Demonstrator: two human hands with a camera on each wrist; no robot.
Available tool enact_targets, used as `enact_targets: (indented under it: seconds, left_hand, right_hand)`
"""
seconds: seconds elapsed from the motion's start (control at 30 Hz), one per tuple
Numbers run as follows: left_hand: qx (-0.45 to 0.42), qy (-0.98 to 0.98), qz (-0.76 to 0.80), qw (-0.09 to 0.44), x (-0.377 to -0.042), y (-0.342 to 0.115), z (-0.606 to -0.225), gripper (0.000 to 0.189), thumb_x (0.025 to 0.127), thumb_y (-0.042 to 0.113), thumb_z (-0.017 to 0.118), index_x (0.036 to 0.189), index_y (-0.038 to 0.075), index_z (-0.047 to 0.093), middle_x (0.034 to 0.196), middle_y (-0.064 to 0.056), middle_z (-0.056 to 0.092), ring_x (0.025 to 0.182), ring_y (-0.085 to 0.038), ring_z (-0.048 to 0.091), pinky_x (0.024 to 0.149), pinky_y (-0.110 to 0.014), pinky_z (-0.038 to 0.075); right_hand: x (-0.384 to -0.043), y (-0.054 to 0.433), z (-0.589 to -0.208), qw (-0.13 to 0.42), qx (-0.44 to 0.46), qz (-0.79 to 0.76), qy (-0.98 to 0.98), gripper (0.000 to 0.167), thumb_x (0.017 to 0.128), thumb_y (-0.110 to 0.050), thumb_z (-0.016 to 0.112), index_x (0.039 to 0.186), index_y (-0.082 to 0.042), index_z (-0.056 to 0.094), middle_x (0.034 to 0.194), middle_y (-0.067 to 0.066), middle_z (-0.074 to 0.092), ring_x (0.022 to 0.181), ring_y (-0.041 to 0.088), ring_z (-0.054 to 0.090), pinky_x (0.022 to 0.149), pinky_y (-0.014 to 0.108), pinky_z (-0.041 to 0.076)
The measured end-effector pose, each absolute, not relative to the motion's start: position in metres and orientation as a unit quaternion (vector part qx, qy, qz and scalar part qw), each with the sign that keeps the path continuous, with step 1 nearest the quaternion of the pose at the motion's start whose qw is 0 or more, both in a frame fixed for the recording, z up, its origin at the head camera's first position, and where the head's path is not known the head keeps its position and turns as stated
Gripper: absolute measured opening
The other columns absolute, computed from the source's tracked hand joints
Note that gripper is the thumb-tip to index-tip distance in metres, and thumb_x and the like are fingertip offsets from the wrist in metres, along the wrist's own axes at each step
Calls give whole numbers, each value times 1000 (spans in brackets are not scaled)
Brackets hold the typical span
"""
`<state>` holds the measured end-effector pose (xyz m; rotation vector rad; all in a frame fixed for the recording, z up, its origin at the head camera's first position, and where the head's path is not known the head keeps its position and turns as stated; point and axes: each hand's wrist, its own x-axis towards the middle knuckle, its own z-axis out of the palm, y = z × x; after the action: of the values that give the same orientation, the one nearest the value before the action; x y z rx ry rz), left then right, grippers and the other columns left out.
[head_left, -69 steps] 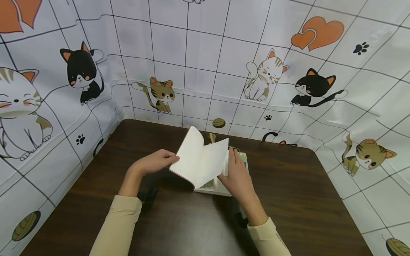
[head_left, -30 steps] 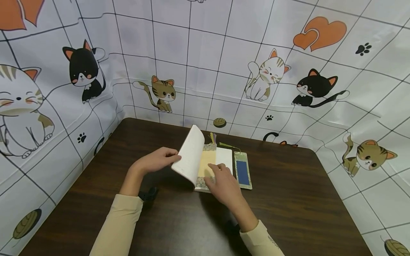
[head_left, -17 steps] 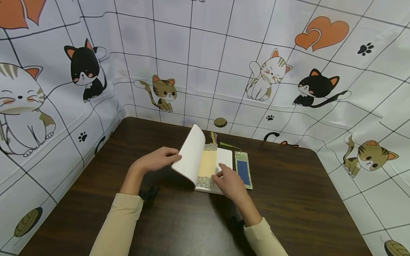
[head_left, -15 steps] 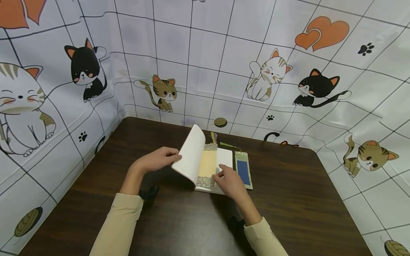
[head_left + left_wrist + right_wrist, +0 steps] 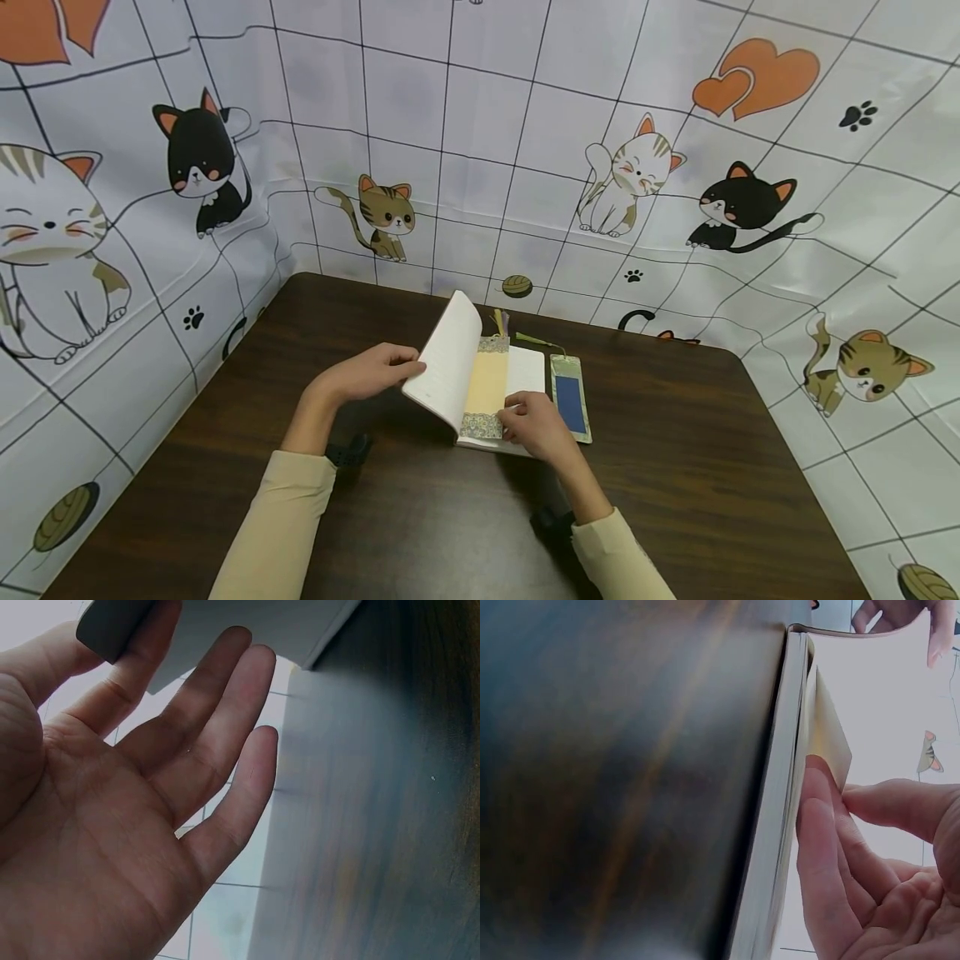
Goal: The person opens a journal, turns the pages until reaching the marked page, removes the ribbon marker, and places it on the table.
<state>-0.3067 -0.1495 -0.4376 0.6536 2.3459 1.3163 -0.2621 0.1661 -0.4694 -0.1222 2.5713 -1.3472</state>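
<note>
A notebook (image 5: 525, 371) lies open on the table, its cover and leading pages raised at the left. My left hand (image 5: 371, 371) pinches the lifted cover (image 5: 442, 371) by its edge between thumb and index finger; the other fingers stay loosely spread in the left wrist view. On the page rests a yellow bookmark (image 5: 487, 379) with patterned ends and a tassel (image 5: 500, 321) past the top edge. My right hand (image 5: 540, 425) pinches the bookmark's right edge near its lower end. In the right wrist view the bookmark (image 5: 831, 739) tilts up slightly from the page between thumb and fingers.
A second bookmark (image 5: 570, 398), green with a blue panel, lies just right of the notebook, its green tassel (image 5: 536, 341) stretched toward the back. Dark wooden table (image 5: 675, 467) surrounds them. A cat-print curtain (image 5: 480, 125) hangs behind and at both sides.
The right hand has released a turned page, moved over the bookmark to its right edge, and closed thumb and fingers on it. The left hand still holds the cover up.
</note>
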Motion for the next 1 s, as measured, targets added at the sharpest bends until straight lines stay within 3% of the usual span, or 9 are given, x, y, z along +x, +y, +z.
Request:
enact_targets:
  seconds: [0.53, 1.0]
  left_hand:
    - [232, 830, 474, 182, -307, -149, -438, 28, 115, 27, 51, 111, 5, 69, 94, -5, 60, 95, -34, 57, 84, -45, 46]
    - [237, 829, 474, 178, -306, -151, -437, 27, 115, 27, 51, 104, 6, 65, 90, -4, 55, 89, -28, 55, 80, -40, 43]
  right_hand:
    - [-268, 181, -458, 116, -25, -499, 858, 26, 102, -10, 65, 123, 5, 65, 94, 16, 77, 70, 23, 76, 67, 36, 63]
    - [-279, 234, -436, 97, 0, -494, 864, 31, 107, -14, 61, 133, 4, 62, 104, 13, 74, 76, 23, 70, 71, 38, 57]
